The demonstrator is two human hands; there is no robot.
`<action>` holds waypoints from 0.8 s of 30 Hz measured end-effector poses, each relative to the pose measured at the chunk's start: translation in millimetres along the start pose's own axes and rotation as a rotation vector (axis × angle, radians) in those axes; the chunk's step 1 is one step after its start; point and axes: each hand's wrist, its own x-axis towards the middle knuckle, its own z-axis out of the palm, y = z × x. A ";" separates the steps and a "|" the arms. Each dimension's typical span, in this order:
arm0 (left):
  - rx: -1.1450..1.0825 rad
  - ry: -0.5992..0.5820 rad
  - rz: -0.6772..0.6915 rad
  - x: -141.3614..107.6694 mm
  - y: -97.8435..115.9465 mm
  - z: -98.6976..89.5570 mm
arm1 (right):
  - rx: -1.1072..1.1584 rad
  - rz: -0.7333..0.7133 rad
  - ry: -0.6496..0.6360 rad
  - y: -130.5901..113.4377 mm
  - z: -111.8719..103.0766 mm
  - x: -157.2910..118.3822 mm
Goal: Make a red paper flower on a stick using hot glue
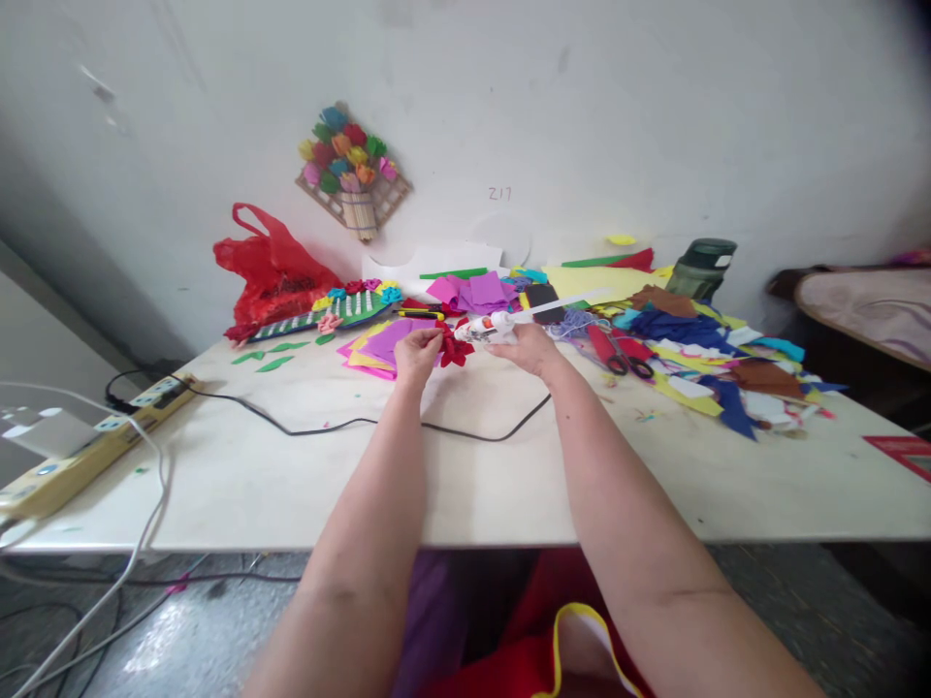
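My right hand [533,351] is wrapped round a white hot glue gun [487,330], with a long pale glue stick [563,305] poking out of its back end. The gun's nozzle points left, close against a red paper flower [455,351]. The fingers of my left hand [418,354] pinch that flower at its left side. Whether nozzle and petals touch, I cannot tell. Behind my left hand lie purple, yellow and pink sheets [370,351]. A yellow cutter knife [422,313] rests just beyond.
Scissors [629,361] and heaped scraps [717,354] lie to the right, before a green bottle [702,269]. At left are a red bag [280,267], green leaf cutouts [274,364], a flower-decorated piece [353,308] and a power strip [102,441]. A black cord [349,424] crosses the table.
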 end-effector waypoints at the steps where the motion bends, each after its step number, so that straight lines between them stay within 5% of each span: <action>1: 0.001 -0.001 0.005 0.1 -0.4 0.2 | 0.004 0.018 -0.018 -2.4 -1.1 -0.6; 12: -0.059 0.017 -0.008 -4.4 5.2 1.6 | -0.069 -0.011 0.022 -9.6 -5.2 -3.5; 24: -0.021 0.053 0.001 1.6 -1.9 -0.3 | 0.245 0.006 0.108 6.3 2.4 4.2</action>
